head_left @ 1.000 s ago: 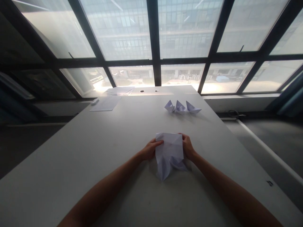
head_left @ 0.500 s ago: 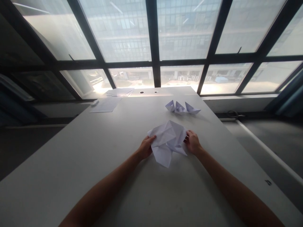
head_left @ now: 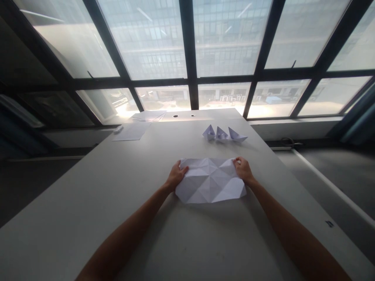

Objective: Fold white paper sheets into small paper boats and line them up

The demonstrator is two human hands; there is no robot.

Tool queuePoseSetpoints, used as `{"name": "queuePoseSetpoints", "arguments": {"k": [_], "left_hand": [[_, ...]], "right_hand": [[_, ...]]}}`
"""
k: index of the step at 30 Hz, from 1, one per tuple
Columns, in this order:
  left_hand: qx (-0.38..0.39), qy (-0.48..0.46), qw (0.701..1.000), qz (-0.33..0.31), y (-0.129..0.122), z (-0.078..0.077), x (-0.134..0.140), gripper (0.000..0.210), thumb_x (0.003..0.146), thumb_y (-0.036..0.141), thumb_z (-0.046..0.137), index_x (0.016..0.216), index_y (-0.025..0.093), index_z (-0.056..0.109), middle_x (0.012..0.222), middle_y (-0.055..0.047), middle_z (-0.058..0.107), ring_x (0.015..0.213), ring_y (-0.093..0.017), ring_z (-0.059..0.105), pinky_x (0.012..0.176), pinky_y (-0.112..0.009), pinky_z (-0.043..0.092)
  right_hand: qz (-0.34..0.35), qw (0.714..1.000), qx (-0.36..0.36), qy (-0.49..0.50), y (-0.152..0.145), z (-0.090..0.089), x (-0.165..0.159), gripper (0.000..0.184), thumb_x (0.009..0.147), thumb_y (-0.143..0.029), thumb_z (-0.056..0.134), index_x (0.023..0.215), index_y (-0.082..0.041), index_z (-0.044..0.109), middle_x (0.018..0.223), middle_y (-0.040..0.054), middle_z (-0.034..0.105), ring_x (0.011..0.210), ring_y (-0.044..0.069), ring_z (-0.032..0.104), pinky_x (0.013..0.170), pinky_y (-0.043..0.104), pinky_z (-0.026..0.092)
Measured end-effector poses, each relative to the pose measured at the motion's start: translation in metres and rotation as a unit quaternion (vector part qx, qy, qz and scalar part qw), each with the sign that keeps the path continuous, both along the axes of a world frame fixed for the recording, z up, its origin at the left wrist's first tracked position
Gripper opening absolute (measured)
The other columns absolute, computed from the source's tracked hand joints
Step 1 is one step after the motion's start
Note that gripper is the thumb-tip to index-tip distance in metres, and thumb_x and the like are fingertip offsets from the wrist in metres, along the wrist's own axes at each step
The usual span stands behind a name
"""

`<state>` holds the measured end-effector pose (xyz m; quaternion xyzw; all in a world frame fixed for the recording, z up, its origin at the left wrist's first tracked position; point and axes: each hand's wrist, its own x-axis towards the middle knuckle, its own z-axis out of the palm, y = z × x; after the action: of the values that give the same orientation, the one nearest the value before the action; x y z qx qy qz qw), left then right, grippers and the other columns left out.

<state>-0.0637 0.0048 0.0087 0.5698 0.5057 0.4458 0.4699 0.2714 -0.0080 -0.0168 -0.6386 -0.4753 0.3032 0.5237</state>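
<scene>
A creased white sheet of paper (head_left: 209, 181) is spread between my two hands over the table, its fold lines meeting in a star near the middle. My left hand (head_left: 176, 174) grips its left edge, thumb on top. At the far right corner, my right hand (head_left: 242, 169) pinches the sheet between thumb and fingers. Some corners of the paper look bent or folded. Beyond it, three folded paper boats (head_left: 222, 134) stand in a row.
The white table (head_left: 96, 203) runs toward tall windows. Flat paper sheets (head_left: 131, 132) lie at its far left, with a small white object (head_left: 118, 129) beside them. Two dark round holes (head_left: 175, 116) are near the far end. A small dark mark (head_left: 329, 224) is near the right edge.
The paper has gone from a crumpled, partly folded shape to a wide, nearly flat sheet. My hands have moved slightly apart, and the right one now grips a corner. The leftmost boat looks turned more upright.
</scene>
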Motion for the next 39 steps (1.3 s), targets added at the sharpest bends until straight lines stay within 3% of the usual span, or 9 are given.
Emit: {"name": "queuePoseSetpoints", "arguments": {"k": [3,6,10,14,20,25,29,34,39], "left_hand": [[0.069,0.161,0.984,0.016,-0.001,0.005,-0.006,0.064,0.074,0.019,0.073,0.134,0.015,0.050,0.104,-0.011,0.067,0.091,-0.025,0.065,0.087,-0.038,0.051],[0.228,0.257,0.939,-0.008,-0.014,0.020,-0.001,0.062,0.081,0.015,0.065,0.141,0.021,0.047,0.136,-0.016,0.052,0.122,-0.031,0.053,0.107,-0.048,0.037],[0.282,0.261,0.861,-0.333,-0.039,0.040,0.026,0.045,0.089,0.024,0.062,0.133,0.032,0.059,0.137,-0.008,0.057,0.130,-0.027,0.049,0.113,-0.042,0.030],[0.262,0.230,0.832,-0.432,-0.051,0.037,0.040,0.042,0.087,0.034,0.067,0.128,0.036,0.062,0.136,-0.006,0.059,0.134,-0.028,0.047,0.116,-0.045,0.024],[0.248,0.305,0.830,-0.396,-0.056,0.014,0.034,0.059,0.087,0.047,0.065,0.142,0.036,0.048,0.153,-0.007,0.040,0.146,-0.033,0.023,0.117,-0.054,0.002],[0.236,0.368,0.845,-0.308,-0.063,-0.009,0.027,0.070,0.089,0.056,0.057,0.150,0.029,0.036,0.158,-0.011,0.027,0.149,-0.034,0.010,0.115,-0.057,-0.007],[0.205,0.515,0.796,-0.242,-0.067,-0.013,0.012,0.072,0.095,0.062,0.039,0.155,0.025,0.025,0.162,-0.012,0.015,0.149,-0.036,0.003,0.114,-0.062,-0.004],[0.147,0.613,0.737,-0.245,-0.058,0.009,0.020,0.069,0.092,0.050,0.047,0.149,0.012,0.036,0.159,-0.020,0.021,0.147,-0.042,0.008,0.113,-0.065,0.008],[0.222,0.539,0.772,-0.253,-0.037,0.003,0.049,0.061,0.092,0.019,0.037,0.152,0.015,0.029,0.159,-0.011,0.026,0.148,-0.025,0.020,0.118,-0.045,0.021]], "right_hand": [[0.035,0.997,0.024,-0.058,-0.001,0.000,0.004,0.026,0.076,-0.045,0.057,0.076,-0.020,0.059,0.054,-0.0019,0.055,0.049,0.015,0.045,0.049,0.026,0.030],[0.079,0.990,0.044,-0.108,-0.003,-0.004,0.000,0.027,0.080,-0.046,0.054,0.079,-0.020,0.060,0.050,-0.0037,0.052,0.045,0.014,0.042,0.047,0.025,0.027],[0.143,0.983,0.046,-0.103,-0.004,-0.008,-0.008,0.028,0.084,-0.044,0.053,0.085,-0.018,0.063,0.050,-0.0041,0.053,0.043,0.012,0.040,0.045,0.024,0.025],[0.164,0.967,0.051,-0.190,-0.007,0.010,-0.006,0.028,0.086,-0.037,0.055,0.102,-0.017,0.064,0.057,-0.0028,0.059,0.050,0.015,0.049,0.052,0.025,0.034],[0.053,0.905,0.154,-0.393,-0.053,0.056,-0.047,0.024,0.093,-0.018,0.046,0.106,-0.020,0.066,0.098,0.0113,0.068,0.093,0.024,0.059,0.081,0.034,0.043],[0.121,0.869,0.090,-0.471,-0.090,0.016,-0.086,0.037,0.093,-0.035,0.054,0.126,-0.019,0.060,0.122,0.0162,0.062,0.114,0.031,0.054,0.094,0.043,0.042],[0.137,0.856,0.011,-0.498,-0.081,-0.016,-0.076,0.059,0.094,-0.046,0.049,0.146,-0.017,0.043,0.152,0.0174,0.038,0.140,0.033,0.032,0.113,0.047,0.024],[0.206,0.829,-0.022,-0.519,-0.060,-0.012,-0.080,0.066,0.095,-0.050,0.044,0.151,-0.017,0.033,0.159,0.0178,0.023,0.147,0.034,0.015,0.116,0.050,0.013],[0.239,0.817,0.029,-0.525,-0.048,0.005,-0.096,0.062,0.095,-0.047,0.046,0.148,-0.015,0.039,0.157,0.0188,0.029,0.146,0.033,0.022,0.116,0.051,0.016]]}}
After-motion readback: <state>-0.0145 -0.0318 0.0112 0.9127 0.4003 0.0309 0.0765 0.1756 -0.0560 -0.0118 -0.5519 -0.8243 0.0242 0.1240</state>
